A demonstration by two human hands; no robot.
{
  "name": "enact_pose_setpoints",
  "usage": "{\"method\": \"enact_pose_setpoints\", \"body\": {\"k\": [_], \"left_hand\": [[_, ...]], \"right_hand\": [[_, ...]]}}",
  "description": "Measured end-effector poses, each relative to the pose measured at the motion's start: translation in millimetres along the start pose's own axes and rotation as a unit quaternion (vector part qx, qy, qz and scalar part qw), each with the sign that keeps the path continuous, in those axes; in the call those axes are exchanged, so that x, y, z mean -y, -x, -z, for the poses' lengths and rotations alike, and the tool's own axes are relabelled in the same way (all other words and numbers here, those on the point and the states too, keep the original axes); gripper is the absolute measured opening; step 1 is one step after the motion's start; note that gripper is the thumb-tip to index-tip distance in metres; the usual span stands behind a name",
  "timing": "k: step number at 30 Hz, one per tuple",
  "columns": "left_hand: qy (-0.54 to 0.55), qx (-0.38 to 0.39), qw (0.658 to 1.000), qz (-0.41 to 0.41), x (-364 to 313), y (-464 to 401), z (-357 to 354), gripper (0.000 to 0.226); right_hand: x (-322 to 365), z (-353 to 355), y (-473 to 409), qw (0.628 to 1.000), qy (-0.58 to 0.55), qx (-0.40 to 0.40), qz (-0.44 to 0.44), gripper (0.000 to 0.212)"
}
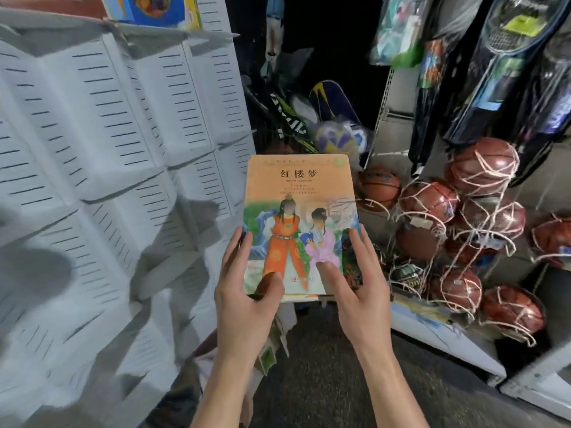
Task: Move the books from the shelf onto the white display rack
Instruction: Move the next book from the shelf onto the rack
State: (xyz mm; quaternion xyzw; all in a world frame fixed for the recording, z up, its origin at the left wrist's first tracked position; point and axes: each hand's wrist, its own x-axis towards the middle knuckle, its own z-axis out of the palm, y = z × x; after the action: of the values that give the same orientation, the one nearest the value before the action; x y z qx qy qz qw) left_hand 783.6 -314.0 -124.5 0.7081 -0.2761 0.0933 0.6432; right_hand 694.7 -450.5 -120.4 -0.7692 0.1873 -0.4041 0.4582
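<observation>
Both hands — left hand (244,299) and right hand (360,291) — grip one book (298,211), fingers clamped on its lower edges, beside the white display rack (102,143) — placement not yet done.

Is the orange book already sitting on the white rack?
No, the orange book is gripped by both hands, left hand, right hand, beside the white rack.

Book (301,223), orange cover: title 红楼梦 printed in red near the top. Smaller lines beneath the title and the red mark near the cover's bottom edge: too blurred to read.
</observation>
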Motion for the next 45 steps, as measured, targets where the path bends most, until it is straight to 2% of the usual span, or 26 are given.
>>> {"method": "enact_pose_setpoints", "body": {"k": [10,16,24,27,31,35,40,45], "left_hand": [[0.011,-0.017,0.999,-0.032,58,-188,-56,0.070],[0.022,-0.043,0.998,-0.035,80,-257,-87,0.070],[-0.017,-0.100,0.993,-0.066,99,-346,-140,0.069],[-0.056,-0.161,0.980,-0.107,99,-382,-164,0.063],[-0.051,-0.221,0.971,-0.081,88,-432,-193,0.063],[-0.076,-0.261,0.956,-0.111,74,-469,-213,0.063],[-0.118,-0.297,0.936,-0.145,56,-506,-220,0.065],[-0.170,-0.346,0.906,-0.174,40,-540,-207,0.066]], "right_hand": [[-35,-72,-186,1.000,0.001,-0.018,0.017,0.068],[-55,-95,-266,0.999,-0.026,-0.017,0.034,0.066],[-92,-112,-381,0.995,-0.068,0.016,0.076,0.066],[-102,-119,-433,0.988,-0.101,0.047,0.104,0.068],[-107,-123,-502,0.977,-0.140,0.082,0.137,0.068],[-103,-126,-561,0.961,-0.185,0.118,0.167,0.070],[-87,-140,-613,0.930,-0.277,0.153,0.184,0.068],[-62,-159,-646,0.913,-0.287,0.159,0.240,0.067]]}}
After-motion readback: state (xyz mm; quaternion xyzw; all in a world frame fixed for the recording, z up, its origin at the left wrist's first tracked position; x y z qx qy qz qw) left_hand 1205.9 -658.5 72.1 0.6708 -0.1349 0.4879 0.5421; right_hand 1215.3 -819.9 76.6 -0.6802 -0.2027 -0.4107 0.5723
